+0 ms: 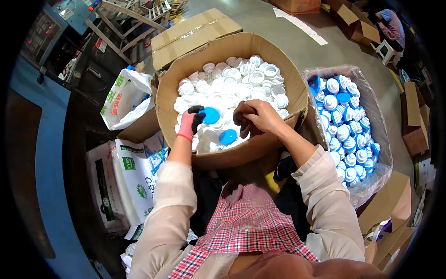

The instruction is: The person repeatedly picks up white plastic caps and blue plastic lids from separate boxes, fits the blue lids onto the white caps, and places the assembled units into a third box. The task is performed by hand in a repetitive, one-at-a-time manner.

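Observation:
My left hand [189,123], in a pink and black glove, pinches a round blue disc [210,116] by its edge. It hovers over white plastic caps [218,88] heaped in a large open cardboard box [288,60]. My right hand [262,116] is bent over the near right part of the same heap, its fingers curled downward and dark in shadow. What lies in those fingers, if anything, is hidden. Between the hands and nearer to me, a second blue disc [227,136] rests among the white pieces.
To the right, a plastic-lined box [388,160] holds many white-and-blue stepped caps [344,132]. At left stand a white bag [121,100], printed sacks [132,172] and a blue machine [49,121]. A closed carton [195,35] sits behind. Far right, another person [392,28] sits near a white stool [385,51].

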A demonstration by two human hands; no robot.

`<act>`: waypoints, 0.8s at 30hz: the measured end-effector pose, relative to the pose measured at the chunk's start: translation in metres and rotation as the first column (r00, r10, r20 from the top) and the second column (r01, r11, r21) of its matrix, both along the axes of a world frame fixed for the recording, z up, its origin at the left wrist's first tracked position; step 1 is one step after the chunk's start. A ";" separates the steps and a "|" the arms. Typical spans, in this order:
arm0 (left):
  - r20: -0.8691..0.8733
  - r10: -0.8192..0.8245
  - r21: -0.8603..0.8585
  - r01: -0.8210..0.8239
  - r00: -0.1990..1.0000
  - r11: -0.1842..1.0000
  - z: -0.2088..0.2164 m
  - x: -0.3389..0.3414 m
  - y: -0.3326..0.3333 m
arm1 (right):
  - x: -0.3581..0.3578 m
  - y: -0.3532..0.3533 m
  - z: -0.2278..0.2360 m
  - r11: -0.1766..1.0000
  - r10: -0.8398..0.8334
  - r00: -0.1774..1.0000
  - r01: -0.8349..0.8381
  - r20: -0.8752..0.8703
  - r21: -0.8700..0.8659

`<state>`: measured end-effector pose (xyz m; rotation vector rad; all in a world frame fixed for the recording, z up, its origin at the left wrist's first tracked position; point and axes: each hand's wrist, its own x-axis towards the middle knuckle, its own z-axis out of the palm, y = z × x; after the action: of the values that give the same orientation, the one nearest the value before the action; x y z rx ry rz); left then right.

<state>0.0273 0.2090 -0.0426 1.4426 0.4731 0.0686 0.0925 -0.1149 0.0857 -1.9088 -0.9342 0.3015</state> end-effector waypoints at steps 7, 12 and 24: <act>0.427 -0.019 -0.120 0.077 0.904 0.990 0.081 -0.009 -0.123 | -0.005 0.027 -0.015 0.930 -0.144 0.961 0.213 -0.236 0.300; 0.450 -0.078 -0.394 0.276 0.890 0.876 0.105 -0.010 -0.141 | -0.026 0.038 -0.004 0.956 -0.252 0.934 0.200 0.253 0.212; 0.345 -0.023 -0.707 0.276 0.938 0.651 0.075 -0.004 -0.090 | -0.043 0.042 -0.012 0.999 -0.015 0.817 -0.010 0.577 0.041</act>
<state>0.0230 0.1192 0.0327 0.6128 0.0771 -0.0394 0.0493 -0.0728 0.0733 -1.9952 -1.3189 -0.3295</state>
